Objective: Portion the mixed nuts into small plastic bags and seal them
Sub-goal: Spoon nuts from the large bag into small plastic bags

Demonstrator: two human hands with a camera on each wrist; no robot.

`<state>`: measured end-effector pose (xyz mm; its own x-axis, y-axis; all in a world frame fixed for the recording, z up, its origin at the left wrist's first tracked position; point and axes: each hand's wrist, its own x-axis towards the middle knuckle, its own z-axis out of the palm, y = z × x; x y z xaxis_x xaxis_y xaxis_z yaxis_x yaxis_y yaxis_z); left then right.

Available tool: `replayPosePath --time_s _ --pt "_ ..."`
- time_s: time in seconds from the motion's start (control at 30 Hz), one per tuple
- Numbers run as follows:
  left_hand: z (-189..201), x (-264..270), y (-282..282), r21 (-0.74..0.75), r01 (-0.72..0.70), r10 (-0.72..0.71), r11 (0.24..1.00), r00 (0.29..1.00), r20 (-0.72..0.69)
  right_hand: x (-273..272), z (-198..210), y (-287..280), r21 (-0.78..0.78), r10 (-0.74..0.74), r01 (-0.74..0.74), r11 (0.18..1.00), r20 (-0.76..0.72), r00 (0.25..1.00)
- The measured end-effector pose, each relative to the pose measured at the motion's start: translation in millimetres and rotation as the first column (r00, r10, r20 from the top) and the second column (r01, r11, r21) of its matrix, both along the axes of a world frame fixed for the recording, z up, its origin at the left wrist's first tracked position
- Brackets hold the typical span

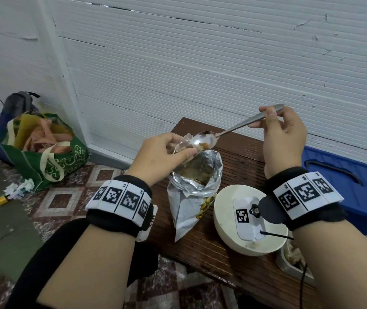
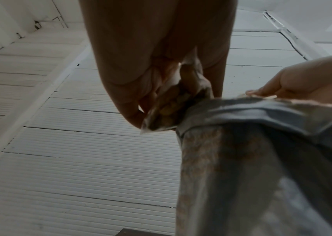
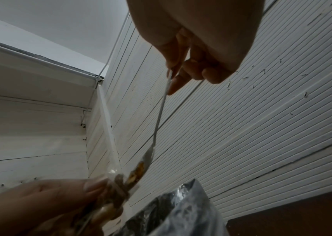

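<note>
My left hand (image 1: 169,150) pinches a small clear plastic bag (image 1: 183,142) with some nuts in it, just above the open mouth of a large foil nut pouch (image 1: 194,186) standing on the table. My right hand (image 1: 283,132) grips the handle of a metal spoon (image 1: 202,140). The spoon's bowl is tipped at the small bag's opening and carries a few nuts. In the left wrist view the small bag (image 2: 165,110) shows nuts inside, next to the foil pouch (image 2: 261,151). The right wrist view shows the spoon (image 3: 156,126) running down to the small bag (image 3: 118,188).
A white bowl (image 1: 225,228) stands on the dark wooden table (image 1: 234,157) under my right wrist, with a metal container (image 1: 294,262) at its right. A blue plastic bin (image 1: 338,181) sits to the right. A green shopping bag (image 1: 44,150) and a backpack (image 1: 19,105) lie on the tiled floor at left.
</note>
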<state>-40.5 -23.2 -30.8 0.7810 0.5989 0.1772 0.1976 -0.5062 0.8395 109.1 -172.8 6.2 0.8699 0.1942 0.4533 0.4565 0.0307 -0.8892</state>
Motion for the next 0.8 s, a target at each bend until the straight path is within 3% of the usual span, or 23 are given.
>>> replayPosePath --time_s 0.2,0.43,0.57,0.67,0.8 --pt "3.9 -4.3 2.1 -0.008 0.021 -0.021 1.0 1.0 0.016 3.7 -4.5 -7.7 -0.063 -0.177 0.174 0.983 -0.031 0.984" --pt "8.0 -3.2 -1.6 -0.043 0.042 -0.034 0.998 0.986 0.162 -15.7 -21.7 -3.9 -0.381 -0.06 0.098 0.919 0.108 0.992" --pt "10.7 -0.8 -7.8 -0.077 0.071 -0.048 0.994 0.963 0.264 -28.5 -41.5 0.8 -0.496 0.023 0.031 0.868 0.101 0.995" --pt "15.9 -0.1 -15.9 -0.117 0.113 -0.068 0.987 0.94 0.335 -31.8 -46.1 -1.6 -0.52 0.038 -0.012 0.854 0.04 0.998" --pt "25.5 3.1 -30.4 -0.111 0.159 -0.104 0.981 0.917 0.386 -30.6 -36.0 -17.6 -0.426 0.043 -0.051 0.903 -0.03 0.999"
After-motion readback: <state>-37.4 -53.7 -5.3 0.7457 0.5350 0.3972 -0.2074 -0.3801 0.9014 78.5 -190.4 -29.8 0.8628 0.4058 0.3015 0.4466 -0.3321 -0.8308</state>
